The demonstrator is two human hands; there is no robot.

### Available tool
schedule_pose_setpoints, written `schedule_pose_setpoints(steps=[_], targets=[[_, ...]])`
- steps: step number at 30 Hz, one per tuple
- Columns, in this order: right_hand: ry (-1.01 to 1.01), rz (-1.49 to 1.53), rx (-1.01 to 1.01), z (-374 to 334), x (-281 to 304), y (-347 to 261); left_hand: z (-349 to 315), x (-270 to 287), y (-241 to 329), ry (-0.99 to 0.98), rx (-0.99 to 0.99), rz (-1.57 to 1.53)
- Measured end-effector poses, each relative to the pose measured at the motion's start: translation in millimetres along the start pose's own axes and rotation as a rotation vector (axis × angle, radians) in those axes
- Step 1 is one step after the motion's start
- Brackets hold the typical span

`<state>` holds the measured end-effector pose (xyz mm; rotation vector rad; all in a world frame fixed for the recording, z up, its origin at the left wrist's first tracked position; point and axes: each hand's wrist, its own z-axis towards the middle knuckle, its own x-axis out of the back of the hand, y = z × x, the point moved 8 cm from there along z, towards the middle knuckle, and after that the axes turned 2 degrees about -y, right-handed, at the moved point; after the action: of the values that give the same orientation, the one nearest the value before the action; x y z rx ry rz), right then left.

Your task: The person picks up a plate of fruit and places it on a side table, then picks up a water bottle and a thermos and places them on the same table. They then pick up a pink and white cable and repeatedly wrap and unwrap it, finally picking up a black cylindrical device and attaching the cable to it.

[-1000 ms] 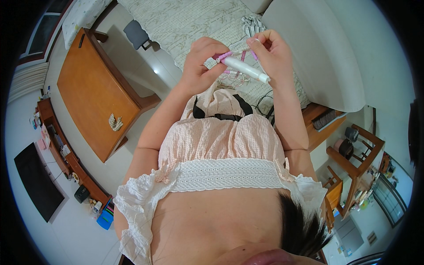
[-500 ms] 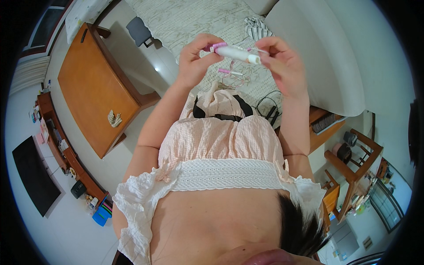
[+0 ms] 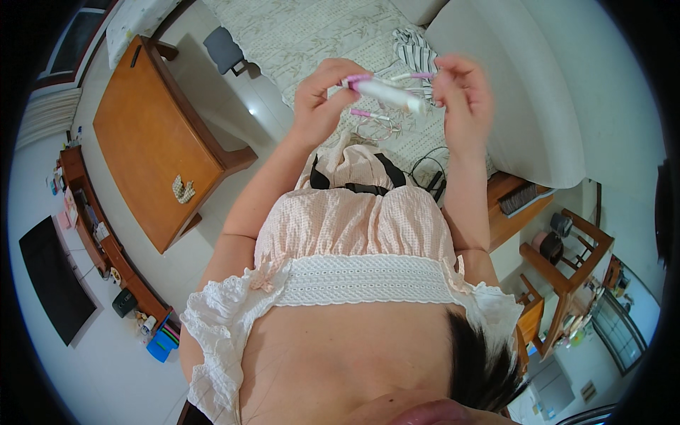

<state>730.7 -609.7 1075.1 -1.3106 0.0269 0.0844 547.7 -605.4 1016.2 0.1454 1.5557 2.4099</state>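
Head view: left hand (image 3: 319, 105) grips white tube (image 3: 384, 93)

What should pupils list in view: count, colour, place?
Handle: one, white-pink, in left hand
Cord: uncounted, pink-white, near right hand
Striped cloth: one, black-white, upper centre
Cover: one, pale, under cloth
Sofa back: one, pale, upper right
Cable: one, black, right of centre
Table: one, brown, left
Patterned item: one, pale, on table
Seat: one, grey, upper left
Screen: one, black, far left
Box: one, blue, lower left
Dress: one, peach and white, worn
Left hand, right hand: two, bare, upper centre
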Motion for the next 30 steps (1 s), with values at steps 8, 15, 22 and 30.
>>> schedule_pose_setpoints(steps=[8, 15, 22, 30], targets=[[-0.192, -0.347, -0.043, -15, -39, -11, 1, -9, 1, 0.046, 0.094, -0.067], [0.002, -0.304, 0.104, -12, -24, -3, -1, 3, -10, 0.27, 0.09, 0.036], [0.002, -0.452, 0.35, -24, -43, -16, -7, 17, -14, 0.504, 0.073, 0.332], [0.042, -0.168, 0.216, -27, -40, -10, -13, 6, -43, 0.521, 0.468, -0.376]])
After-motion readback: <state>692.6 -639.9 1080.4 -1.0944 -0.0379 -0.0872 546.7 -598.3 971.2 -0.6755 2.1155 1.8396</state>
